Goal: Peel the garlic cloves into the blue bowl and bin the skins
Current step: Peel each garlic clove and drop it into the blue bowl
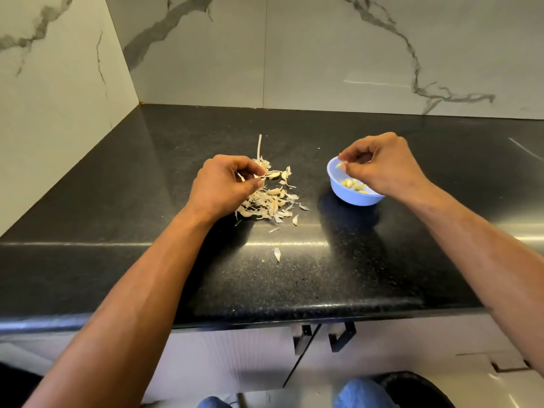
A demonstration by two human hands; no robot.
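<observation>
Clove: a peeled garlic clove (340, 165) pinched in my right hand (379, 164) above the blue bowl (350, 197); small, firm, probably slick, so I hold its sides lightly.
Bowl: several peeled cloves (354, 184) inside, on the worktop (294, 275).
Left hand (225, 185): fingers curled, pinching a papery skin at the pile of skins (272, 201); feather-light, tears easily.
Bin: not visible.

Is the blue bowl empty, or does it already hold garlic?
Not empty. The bowl stands upright and several peeled yellowish cloves lie on its bottom; it is far from full.
</observation>
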